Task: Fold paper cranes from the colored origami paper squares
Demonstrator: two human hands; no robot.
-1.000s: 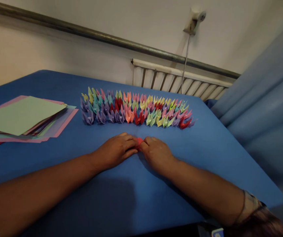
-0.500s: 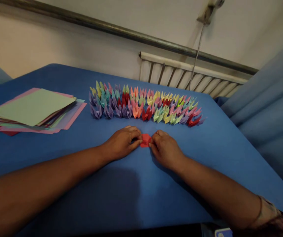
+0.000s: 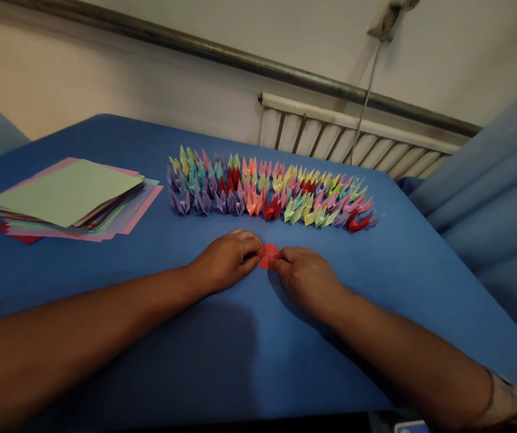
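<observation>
A small folded piece of red paper lies on the blue tabletop between my two hands. My left hand is closed on its left edge, thumb and fingers pinched together. From the other side my right hand pinches the paper's right part, its fingertips resting on the red surface. The fingers partly cover both ends of the paper. Just beyond my hands stand rows of folded paper cranes in purple, red, orange, green, yellow and pink.
On the left lies a loose stack of coloured paper sheets, pale green on top. Behind the table are a wall pipe and a white radiator. A blue curtain hangs along the right side.
My right hand has shifted, its fingertips now lying further over the red paper. My left hand keeps its hold. The whole view has slid slightly, so the surroundings appear further right.
</observation>
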